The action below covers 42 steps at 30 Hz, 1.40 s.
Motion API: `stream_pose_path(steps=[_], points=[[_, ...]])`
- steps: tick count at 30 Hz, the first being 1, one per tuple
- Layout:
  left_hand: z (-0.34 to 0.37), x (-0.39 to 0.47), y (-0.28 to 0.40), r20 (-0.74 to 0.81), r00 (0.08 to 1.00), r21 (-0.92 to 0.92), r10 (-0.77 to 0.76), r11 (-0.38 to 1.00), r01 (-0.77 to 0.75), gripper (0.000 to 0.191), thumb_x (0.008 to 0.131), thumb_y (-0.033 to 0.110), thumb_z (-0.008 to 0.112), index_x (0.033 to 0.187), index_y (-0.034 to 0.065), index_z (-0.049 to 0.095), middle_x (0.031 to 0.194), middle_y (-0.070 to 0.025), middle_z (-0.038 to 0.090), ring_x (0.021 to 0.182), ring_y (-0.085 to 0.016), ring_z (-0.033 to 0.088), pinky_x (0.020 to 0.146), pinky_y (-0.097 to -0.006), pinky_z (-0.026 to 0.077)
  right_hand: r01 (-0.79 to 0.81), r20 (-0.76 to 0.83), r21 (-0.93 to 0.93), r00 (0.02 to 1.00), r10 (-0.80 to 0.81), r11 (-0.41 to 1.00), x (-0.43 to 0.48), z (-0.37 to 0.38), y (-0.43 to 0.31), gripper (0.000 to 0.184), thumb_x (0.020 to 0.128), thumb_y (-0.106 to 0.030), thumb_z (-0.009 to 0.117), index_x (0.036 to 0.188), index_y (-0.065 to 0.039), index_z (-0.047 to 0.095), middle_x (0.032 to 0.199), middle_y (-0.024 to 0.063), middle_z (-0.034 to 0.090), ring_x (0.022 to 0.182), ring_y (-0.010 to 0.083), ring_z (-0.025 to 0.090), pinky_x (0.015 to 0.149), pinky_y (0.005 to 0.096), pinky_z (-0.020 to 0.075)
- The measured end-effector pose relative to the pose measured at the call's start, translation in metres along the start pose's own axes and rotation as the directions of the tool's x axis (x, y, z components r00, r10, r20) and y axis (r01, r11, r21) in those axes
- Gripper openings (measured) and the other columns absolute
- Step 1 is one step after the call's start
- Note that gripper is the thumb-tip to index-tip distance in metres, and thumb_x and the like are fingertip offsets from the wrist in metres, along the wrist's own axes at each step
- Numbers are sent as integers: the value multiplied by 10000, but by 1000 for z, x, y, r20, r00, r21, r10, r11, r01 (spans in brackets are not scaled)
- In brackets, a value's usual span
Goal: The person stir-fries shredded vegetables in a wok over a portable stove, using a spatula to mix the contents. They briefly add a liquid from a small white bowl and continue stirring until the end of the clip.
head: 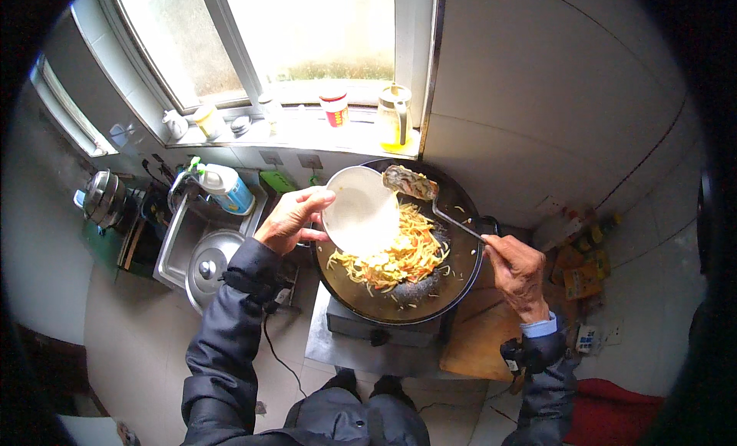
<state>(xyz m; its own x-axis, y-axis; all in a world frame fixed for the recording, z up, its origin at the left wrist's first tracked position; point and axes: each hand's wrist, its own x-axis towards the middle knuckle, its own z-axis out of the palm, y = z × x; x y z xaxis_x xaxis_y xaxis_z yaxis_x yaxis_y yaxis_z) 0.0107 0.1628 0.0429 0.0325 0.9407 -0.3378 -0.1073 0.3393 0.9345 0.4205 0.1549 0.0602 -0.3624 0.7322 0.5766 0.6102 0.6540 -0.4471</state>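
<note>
A large dark wok (pixel 397 316) sits on a gas stove (pixel 383 331) before me, holding a heap of shredded vegetables with yellow pieces that look like egg (pixel 403 256). My left hand (pixel 296 218) grips the rim of a white bowl (pixel 360 210), tilted over the wok's left side; its inside looks nearly bare. My right hand (pixel 515 273) is closed around the handle of a metal spatula (pixel 411 184). The spatula's blade is raised at the wok's far side, near the bowl's rim, with bits of food on it.
Left of the wok is a steel sink (pixel 173 250) with a pot lid (pixel 210 267) and a detergent bottle (pixel 227 187). A glass pitcher (pixel 394 118) and jars stand on the windowsill (pixel 299 141). A wooden board (pixel 478 342) lies at the right, with packets (pixel 581 279) beyond it.
</note>
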Motion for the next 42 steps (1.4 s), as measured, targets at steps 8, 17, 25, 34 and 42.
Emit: stream_pose_path(steps=[8, 17, 25, 34, 42], points=[[-4, 1, 12, 117, 991, 156, -62, 987, 43, 541, 906, 425, 806, 1306, 75, 700, 1019, 0, 685, 824, -72, 631, 667, -266, 629, 136, 69, -5, 988, -135, 991, 9, 0, 28, 168, 880, -30, 740, 1048, -35, 742, 808, 152, 688, 702, 325, 688, 601, 385, 527], [6, 5, 20, 169, 979, 224, 117, 962, -153, 677, 866, 300, 877, 1451, 71, 622, 1176, -34, 720, 868, -61, 619, 728, -213, 559, 76, 304, -21, 950, -66, 997, -8, -12, 23, 147, 875, -20, 739, 1019, -25, 766, 797, 154, 698, 678, 301, 693, 595, 353, 524], [-14, 14, 8, 122, 987, -3, 105, 994, -106, 675, 895, 316, 843, 1484, 107, 587, 1297, -57, 699, 1134, -170, 673, 859, -353, 603, -49, 160, -74, 985, 60, 996, -14, -14, 22, 132, 876, -60, 757, 1008, -55, 758, 767, 128, 665, 650, 323, 656, 558, 393, 478], [-47, -2, -15, -31, 982, -454, 187, 873, -180, 678, 951, 327, 745, 1510, 58, 471, 1437, -128, 606, 1303, -277, 602, 1035, -491, 541, 25, 462, -426, 866, 194, 904, -16, -11, 25, 72, 901, -119, 677, 875, -66, 719, 833, 148, 702, 750, 367, 694, 659, 473, 545], [-94, -95, -49, -305, 922, -557, 240, 740, -377, 780, 934, 433, 750, 1547, 85, 415, 1508, -159, 530, 1360, -358, 542, 1151, -532, 476, 175, 598, -533, 770, 223, 828, -19, 8, 7, 63, 867, -133, 716, 845, -78, 696, 801, 129, 711, 739, 334, 710, 639, 465, 517]])
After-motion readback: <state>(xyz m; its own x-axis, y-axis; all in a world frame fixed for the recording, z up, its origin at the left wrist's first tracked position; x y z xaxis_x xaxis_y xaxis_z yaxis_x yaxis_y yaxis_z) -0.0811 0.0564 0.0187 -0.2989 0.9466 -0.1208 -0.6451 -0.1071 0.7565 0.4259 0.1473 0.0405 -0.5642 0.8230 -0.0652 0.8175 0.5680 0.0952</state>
